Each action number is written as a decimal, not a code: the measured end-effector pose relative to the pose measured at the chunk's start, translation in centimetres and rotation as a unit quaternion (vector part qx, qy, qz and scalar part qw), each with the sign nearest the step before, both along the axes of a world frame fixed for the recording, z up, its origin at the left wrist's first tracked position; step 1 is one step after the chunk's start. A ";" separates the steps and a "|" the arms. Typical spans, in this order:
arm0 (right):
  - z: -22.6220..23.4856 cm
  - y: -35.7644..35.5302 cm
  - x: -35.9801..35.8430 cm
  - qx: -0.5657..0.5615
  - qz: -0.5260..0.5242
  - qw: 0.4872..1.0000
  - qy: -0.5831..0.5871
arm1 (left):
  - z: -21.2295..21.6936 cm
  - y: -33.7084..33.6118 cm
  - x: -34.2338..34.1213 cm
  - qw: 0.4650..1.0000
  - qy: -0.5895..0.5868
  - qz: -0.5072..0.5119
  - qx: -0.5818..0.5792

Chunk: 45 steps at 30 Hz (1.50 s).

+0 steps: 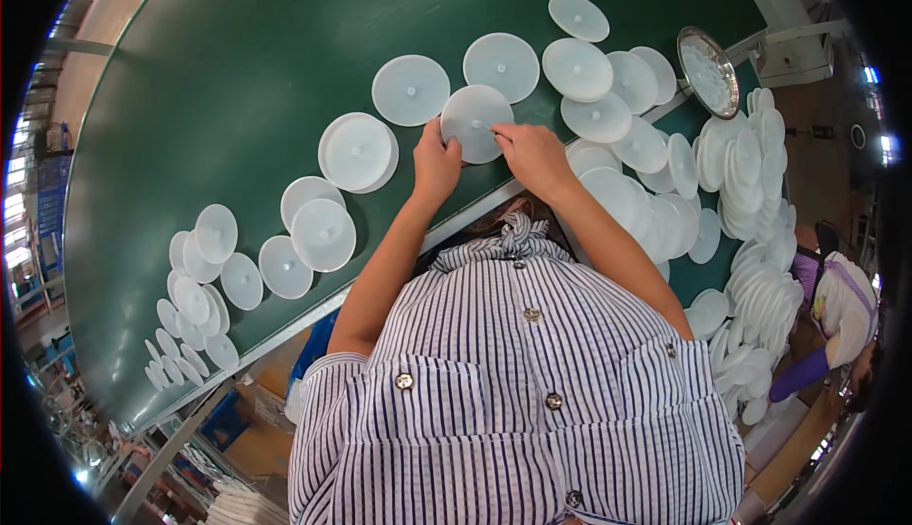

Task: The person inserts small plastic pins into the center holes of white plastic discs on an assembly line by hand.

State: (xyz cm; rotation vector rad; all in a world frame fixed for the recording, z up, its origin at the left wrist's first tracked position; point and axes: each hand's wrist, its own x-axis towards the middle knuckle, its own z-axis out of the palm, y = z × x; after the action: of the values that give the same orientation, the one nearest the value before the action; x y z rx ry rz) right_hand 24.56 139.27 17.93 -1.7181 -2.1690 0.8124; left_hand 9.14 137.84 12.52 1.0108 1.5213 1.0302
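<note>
My left hand [437,162] grips the lower left edge of a round, translucent white plastic disc [469,107], thumb toward the front. The disc is tilted up just above the green table, near its front edge. My right hand [534,156] is closed in a pinch beside the small knob at the disc's centre. A thin, small thing seems to stick out of its fingertips, too small to name. Two similar discs, one a plain white disc [410,90] and another disc [502,67], lie just beyond my hands, each with a little knob in its middle.
More discs [325,234] trail along the green table [237,69] to the left. Many overlapping discs [622,200] lie close to my right forearm, with heaped discs [760,287] farther right. A round metal bowl [734,97] holds small whitish pieces. Another person [841,297] is at the right.
</note>
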 end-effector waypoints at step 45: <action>2.1 4.0 7.0 0.044 -0.051 0.990 -0.128 | 4.6 12.5 7.4 0.792 0.486 -0.359 0.095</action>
State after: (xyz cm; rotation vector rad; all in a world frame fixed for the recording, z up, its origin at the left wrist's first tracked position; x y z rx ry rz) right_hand 31.54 143.24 20.00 -1.9618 -2.2132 0.4861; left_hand 16.53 150.34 17.08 2.2614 1.5354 0.0408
